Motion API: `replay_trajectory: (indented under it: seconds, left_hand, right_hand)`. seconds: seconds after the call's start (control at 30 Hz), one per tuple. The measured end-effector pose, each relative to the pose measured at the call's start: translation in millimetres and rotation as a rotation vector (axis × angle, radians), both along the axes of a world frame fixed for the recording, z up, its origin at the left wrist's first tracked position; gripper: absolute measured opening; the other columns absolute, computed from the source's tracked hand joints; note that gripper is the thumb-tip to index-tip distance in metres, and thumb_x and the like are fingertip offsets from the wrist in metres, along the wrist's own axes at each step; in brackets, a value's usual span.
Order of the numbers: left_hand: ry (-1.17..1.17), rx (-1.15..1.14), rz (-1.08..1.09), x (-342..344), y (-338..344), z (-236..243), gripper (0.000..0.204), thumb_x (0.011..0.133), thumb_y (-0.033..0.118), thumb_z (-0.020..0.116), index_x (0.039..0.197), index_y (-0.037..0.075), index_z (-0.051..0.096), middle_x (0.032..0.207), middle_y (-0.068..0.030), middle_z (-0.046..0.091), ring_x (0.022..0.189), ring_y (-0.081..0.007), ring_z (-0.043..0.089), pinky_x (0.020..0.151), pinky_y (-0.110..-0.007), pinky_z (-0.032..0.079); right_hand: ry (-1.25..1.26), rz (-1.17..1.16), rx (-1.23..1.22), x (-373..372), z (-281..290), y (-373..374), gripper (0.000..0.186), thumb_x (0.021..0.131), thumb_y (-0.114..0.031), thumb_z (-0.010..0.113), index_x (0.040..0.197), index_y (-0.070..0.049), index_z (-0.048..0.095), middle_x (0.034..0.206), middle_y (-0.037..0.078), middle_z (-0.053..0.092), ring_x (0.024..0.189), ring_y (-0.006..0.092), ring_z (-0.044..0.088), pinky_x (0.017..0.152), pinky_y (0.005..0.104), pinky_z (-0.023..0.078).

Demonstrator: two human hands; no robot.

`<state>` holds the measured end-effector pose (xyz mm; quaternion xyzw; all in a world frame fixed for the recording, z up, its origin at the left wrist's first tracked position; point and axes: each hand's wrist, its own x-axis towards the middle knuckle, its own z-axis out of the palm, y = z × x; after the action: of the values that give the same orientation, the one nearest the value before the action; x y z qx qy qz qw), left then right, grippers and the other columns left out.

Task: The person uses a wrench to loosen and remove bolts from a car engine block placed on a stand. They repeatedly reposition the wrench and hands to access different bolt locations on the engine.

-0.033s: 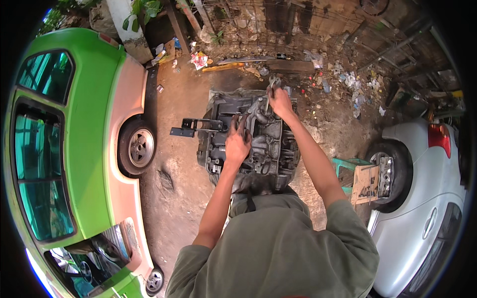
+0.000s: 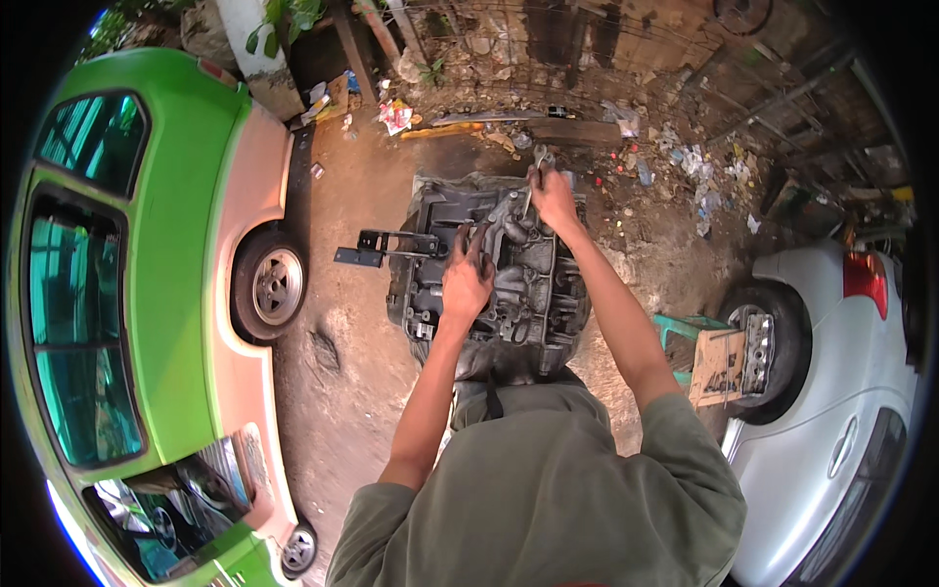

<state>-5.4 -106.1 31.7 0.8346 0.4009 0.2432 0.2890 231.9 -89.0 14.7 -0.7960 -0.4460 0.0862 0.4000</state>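
A grimy, dark metal engine block (image 2: 523, 264) lies in front of me, with a black metal bracket (image 2: 358, 255) jutting out from its left side. My right hand (image 2: 551, 201) is closed around a metal wrench (image 2: 542, 157) at the engine's upper right. My left hand (image 2: 468, 274) rests on the middle of the engine, fingers extended and somewhat apart, their tips darkened with grime; I see nothing held in it.
A green and pink car (image 2: 171, 284) stands close on the left, a silver car (image 2: 822, 470) on the right. Beside the latter are a green stool (image 2: 685, 323), cardboard (image 2: 717, 367) and a metal part (image 2: 758, 352). Litter (image 2: 694, 161) and planks (image 2: 572, 129) lie along the back wall.
The view has shifted very slightly. Both hands look to be in the same places on the engine and wrench.
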Motion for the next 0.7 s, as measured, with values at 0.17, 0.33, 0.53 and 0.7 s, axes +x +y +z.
replay_trajectory:
  seconds: [0.17, 0.33, 0.53, 0.7]
  left_hand:
    - [-0.028, 0.105, 0.051, 6, 1, 1, 0.056, 0.089, 0.009, 0.061, 0.144, 0.017, 0.054, 0.147, -0.0201, 0.050, 0.122, -0.0458, 0.058, 0.099, -0.050, 0.052]
    - [-0.071, 0.029, 0.124, 2, -7, -1, 0.062, 0.088, 0.009, 0.063, 0.148, 0.015, 0.048, 0.150, -0.0191, 0.049, 0.128, -0.0437, 0.054, 0.104, -0.046, 0.049]
    - [0.166, -0.098, 0.243, 0, -12, -7, 0.069, 0.096, 0.023, 0.057, 0.158, 0.015, 0.028, 0.144, -0.0245, 0.053, 0.117, -0.0489, 0.060, 0.096, -0.053, 0.052]
    - [0.267, -0.038, 0.278, 2, -17, -13, 0.067, 0.100, 0.029, 0.051, 0.159, 0.011, 0.028, 0.137, -0.0289, 0.058, 0.103, -0.0508, 0.066, 0.089, -0.057, 0.054]
  right_hand:
    - [0.519, -0.068, 0.308, 15, 9, -11, 0.020, 0.102, -0.017, 0.062, 0.099, 0.002, 0.064, 0.068, 0.015, 0.069, 0.058, 0.0204, 0.068, 0.053, 0.0339, 0.051]
    - [0.893, 0.014, 0.562, 11, -1, -75, 0.022, 0.103, -0.018, 0.065, 0.103, 0.002, 0.055, 0.083, 0.016, 0.071, 0.067, 0.0224, 0.072, 0.057, 0.0313, 0.055]
    - [1.003, 0.068, 0.590, -26, -25, -140, 0.027, 0.103, -0.019, 0.064, 0.113, 0.004, 0.054, 0.094, 0.020, 0.070, 0.081, 0.0266, 0.074, 0.071, 0.0357, 0.060]
    - [0.949, 0.067, 0.553, -44, -31, -158, 0.031, 0.105, -0.019, 0.059, 0.121, 0.008, 0.057, 0.102, 0.021, 0.070, 0.092, 0.0288, 0.075, 0.081, 0.0360, 0.061]
